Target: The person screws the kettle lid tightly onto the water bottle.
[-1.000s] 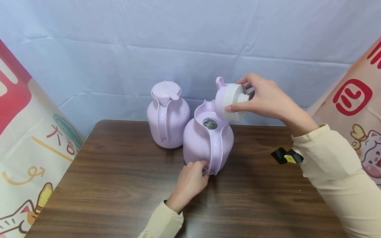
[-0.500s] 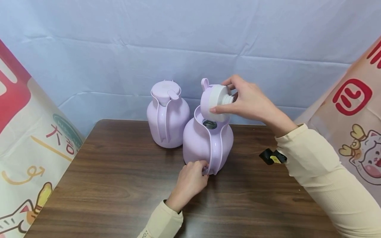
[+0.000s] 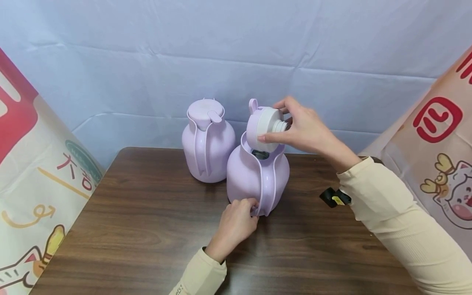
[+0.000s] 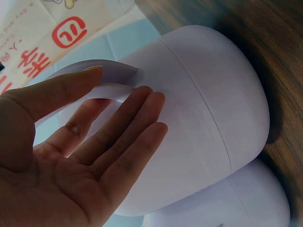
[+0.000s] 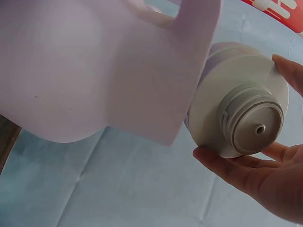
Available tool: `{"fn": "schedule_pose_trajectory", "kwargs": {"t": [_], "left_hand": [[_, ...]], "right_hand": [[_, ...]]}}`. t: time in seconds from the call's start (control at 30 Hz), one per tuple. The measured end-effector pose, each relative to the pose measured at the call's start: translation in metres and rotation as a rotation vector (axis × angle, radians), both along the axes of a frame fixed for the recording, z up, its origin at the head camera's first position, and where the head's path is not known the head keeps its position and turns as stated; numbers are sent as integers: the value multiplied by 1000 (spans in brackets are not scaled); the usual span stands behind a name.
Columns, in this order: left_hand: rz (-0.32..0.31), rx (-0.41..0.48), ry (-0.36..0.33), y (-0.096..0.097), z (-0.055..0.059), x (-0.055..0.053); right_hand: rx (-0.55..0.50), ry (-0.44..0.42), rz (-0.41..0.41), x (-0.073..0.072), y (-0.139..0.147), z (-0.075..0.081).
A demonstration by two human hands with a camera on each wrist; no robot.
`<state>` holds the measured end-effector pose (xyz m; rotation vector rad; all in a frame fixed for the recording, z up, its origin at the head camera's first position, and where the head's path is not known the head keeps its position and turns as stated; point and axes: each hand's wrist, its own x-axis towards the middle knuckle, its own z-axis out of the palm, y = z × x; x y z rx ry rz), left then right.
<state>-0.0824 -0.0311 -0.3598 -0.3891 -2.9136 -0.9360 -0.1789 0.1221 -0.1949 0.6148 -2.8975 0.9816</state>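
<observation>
My right hand (image 3: 306,129) pinches a lilac-and-white jug lid (image 3: 268,128) by its rim, thumb at the front and fingers behind. The lid is tipped on its side above the near jug's mouth, its white threaded neck (image 5: 255,124) pointing right. Below it stands a lilac thermos jug (image 3: 245,176), upright, with its dark round opening partly covered by the lid. Low on this jug's handle (image 3: 268,184), my left hand (image 3: 239,221) grips with thumb and index finger. In the left wrist view the other fingertips (image 4: 154,132) lie against the jug's body.
A second lilac jug (image 3: 208,147), with its lid on, stands close behind to the left. Both jugs rest on a brown wooden table (image 3: 147,229) near its back edge. A pale blue cloth (image 3: 147,73) hangs behind, with printed cloths at either side.
My right hand has carried the lid left, then slightly down, over the near jug's mouth. My left hand and both jugs have stayed in place.
</observation>
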Motion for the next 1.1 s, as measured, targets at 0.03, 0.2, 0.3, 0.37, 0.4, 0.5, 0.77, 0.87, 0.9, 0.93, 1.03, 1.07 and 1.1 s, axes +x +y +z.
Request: {"fn": "schedule_pose_trajectory", "kwargs": {"t": [0.03,0.2,0.3,0.37,0.4,0.5,0.77,0.87,0.9,0.93,1.03,1.07,1.1], "left_hand": [[-1,1,-1,0,0,0],[-3,1,-5,0,1,0],[-2,-1,-8,0,2,0],[-3,-1,-10,1,2,0],[-3,-3,-10,1,2,0],[-3,-4,-8,0,2,0],[-3,-3,-8,0,2,0],[-3,-2,-9,0,2,0],[-4,-2,-9,0,2,0],[-4,-1,-9,0,2,0],[-3,-3,-6,0,2,0],[-3,-3,-5,0,2,0],[-4,-4,-3,0,2,0]], "right_hand": [[-2,2,1,0,0,-1],[-12,7,7,-1,0,-6],[-9,4,5,-2,1,-9],[-7,-2,1,-2,1,-12],[-5,-3,0,-2,1,-13],[-6,-3,-3,-3,2,-15],[-7,-4,-17,-4,3,-21],[-6,1,-15,-4,3,-22],[-6,2,-15,-5,3,-23],[-5,4,-14,-5,3,-23],[-5,7,-14,-5,3,-24],[-6,8,-15,-5,3,-24],[-5,9,-15,-5,3,-25]]}}
